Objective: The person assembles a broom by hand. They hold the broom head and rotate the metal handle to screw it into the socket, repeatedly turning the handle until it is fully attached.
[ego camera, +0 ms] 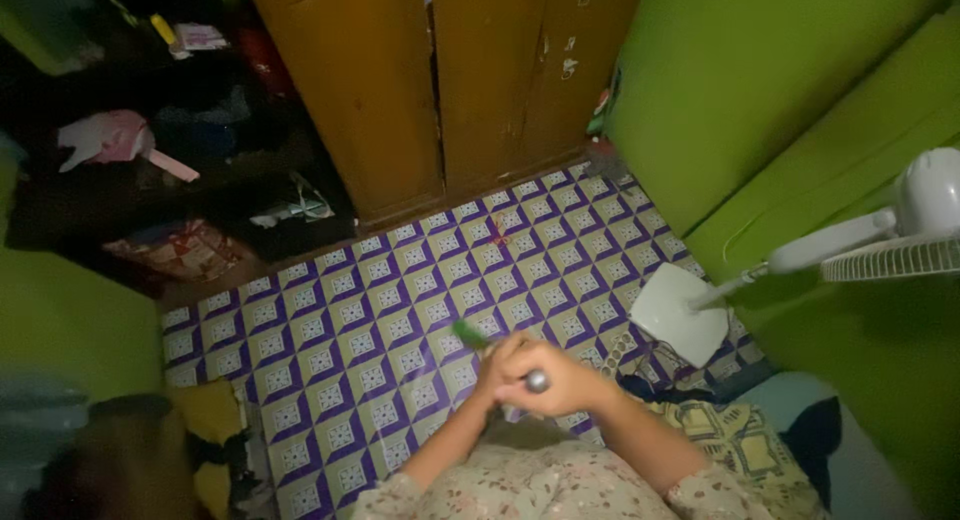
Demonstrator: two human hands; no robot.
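Head view, looking down. Nearest: both forearms in floral sleeves [500,485] came up from the bottom edge and met at centre frame. Right hand [560,380] was clenched around a thin stick-like handle [537,381] with a rounded grey end showing at the knuckles. Left hand [500,365] was closed on the same handle, just ahead of the right, the two hands touching. A green tip [467,332] stuck out past the left hand, pointing up and left, held above the floor. What kind of tool it was could not be told; too dark and blurred.

Below the hands: floor covering [400,300] in purple and white diamond pattern. To the right, just beside the arm, a patterned yellow cloth [745,445]. Further right, a white fan base [680,315] on the floor, its pole rising to the fan head [925,220] at the right edge. Lower left: a dark heap with a yellow cloth [210,420].

Farther: a small red object [497,232] on the floor, near the brown wooden wardrobe [440,80]. Left of it, dark shelves [150,150] with jumbled items, one pink. Green wall [760,80] at right.
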